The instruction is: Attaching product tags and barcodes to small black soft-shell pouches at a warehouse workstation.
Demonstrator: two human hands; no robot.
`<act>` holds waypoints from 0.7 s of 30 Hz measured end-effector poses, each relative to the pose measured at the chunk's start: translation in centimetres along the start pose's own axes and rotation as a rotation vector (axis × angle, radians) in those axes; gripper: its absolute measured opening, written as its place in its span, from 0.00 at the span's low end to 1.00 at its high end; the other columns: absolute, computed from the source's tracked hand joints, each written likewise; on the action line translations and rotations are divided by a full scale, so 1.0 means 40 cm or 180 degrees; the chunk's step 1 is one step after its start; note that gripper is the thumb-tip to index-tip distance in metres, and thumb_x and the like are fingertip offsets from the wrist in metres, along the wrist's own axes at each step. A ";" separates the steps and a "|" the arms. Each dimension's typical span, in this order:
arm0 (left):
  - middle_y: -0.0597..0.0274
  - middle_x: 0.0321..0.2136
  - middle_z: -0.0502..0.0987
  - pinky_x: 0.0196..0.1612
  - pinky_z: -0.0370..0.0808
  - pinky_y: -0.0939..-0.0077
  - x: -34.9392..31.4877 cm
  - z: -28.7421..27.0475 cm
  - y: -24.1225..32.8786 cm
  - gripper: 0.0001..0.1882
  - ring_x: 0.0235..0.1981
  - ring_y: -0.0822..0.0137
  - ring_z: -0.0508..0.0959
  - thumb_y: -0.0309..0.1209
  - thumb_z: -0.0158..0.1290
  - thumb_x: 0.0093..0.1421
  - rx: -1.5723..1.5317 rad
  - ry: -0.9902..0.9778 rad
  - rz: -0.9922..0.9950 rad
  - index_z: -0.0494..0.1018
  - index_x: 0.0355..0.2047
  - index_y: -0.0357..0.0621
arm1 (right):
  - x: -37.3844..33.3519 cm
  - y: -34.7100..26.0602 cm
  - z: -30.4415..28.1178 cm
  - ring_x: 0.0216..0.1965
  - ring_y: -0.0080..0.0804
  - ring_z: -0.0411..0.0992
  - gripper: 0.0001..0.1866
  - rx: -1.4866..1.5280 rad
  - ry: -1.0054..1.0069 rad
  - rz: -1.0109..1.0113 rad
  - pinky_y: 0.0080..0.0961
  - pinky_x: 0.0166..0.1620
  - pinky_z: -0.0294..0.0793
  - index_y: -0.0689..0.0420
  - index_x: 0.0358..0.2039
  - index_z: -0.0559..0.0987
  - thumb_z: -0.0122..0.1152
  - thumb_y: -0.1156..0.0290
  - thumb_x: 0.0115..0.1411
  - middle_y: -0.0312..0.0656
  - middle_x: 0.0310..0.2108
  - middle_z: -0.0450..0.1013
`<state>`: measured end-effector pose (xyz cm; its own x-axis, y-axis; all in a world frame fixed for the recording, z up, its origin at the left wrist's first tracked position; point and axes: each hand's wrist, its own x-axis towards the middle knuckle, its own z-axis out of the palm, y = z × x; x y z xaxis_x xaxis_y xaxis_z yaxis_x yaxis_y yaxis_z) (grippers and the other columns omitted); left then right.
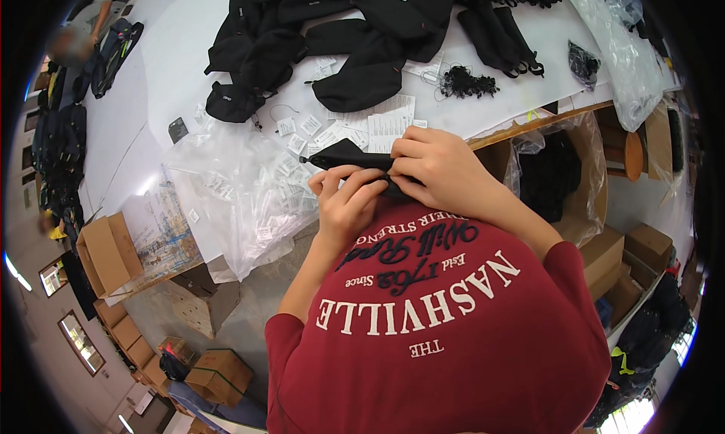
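My left hand (345,195) and my right hand (436,170) both grip a small black fabric piece (349,156) held close to my chest, just off the white table's (166,72) near edge. The fingers of both hands pinch its right end; the left end sticks out free. Small white paper tags (306,132) lie scattered on the table right behind it. A heap of black fabric items (332,41) covers the table farther back.
Crumpled clear plastic bags (234,189) lie at the table's near left edge. A plastic-lined cardboard box (563,173) with black items stands at my right. More cardboard boxes (109,253) sit on the floor left and right. Another person (72,45) is far left.
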<state>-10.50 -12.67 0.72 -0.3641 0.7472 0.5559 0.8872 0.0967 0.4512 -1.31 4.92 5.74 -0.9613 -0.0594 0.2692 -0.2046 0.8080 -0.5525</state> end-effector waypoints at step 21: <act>0.74 0.31 0.76 0.40 0.56 0.71 -0.017 -0.010 0.016 0.07 0.33 0.71 0.71 0.27 0.55 0.41 -0.0119 -0.0270 0.0203 0.74 0.25 0.50 | -0.024 0.012 0.021 0.32 0.32 0.67 0.03 0.0556 -0.0198 -0.0481 0.26 0.34 0.71 0.61 0.20 0.74 0.57 0.75 0.46 0.36 0.27 0.68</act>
<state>-9.79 -13.38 0.92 -0.2805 0.8042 0.5240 0.8961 0.0237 0.4433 -0.64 4.86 4.57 -0.9257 -0.2124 0.3131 -0.3708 0.6737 -0.6392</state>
